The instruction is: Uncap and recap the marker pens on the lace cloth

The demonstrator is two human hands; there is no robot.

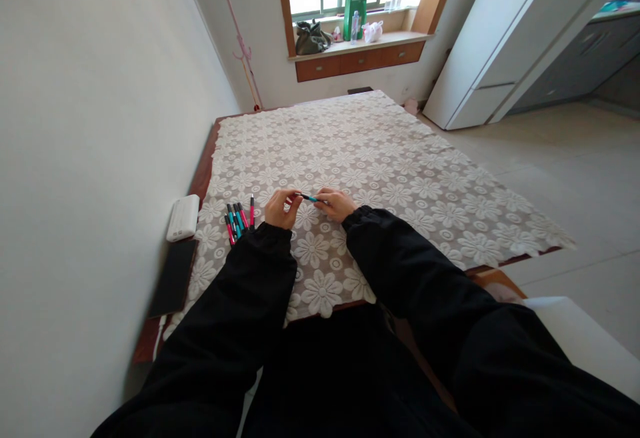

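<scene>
Between my two hands, above the lace-covered table [320, 289], is a slim black and teal pen [309, 197]. My left hand [282, 209] pinches its dark end with thumb and fingertips. The teal end sits in the closed fingers of my right hand [336, 204], which partly hide it. Just left of my left hand lies a group of several pens [236, 219], red and black or teal and black, side by side. One red and black pen [252, 210] lies a little apart from them, nearer my left hand; my sleeve covers some of their lower ends.
Along the table's left edge, by the wall, are a white box-like device [183, 217], a black flat slab [173, 278] and a white cable [159, 335]. A windowsill [390, 41] with bags and a bottle is beyond the table; a white fridge [493, 38] stands at right.
</scene>
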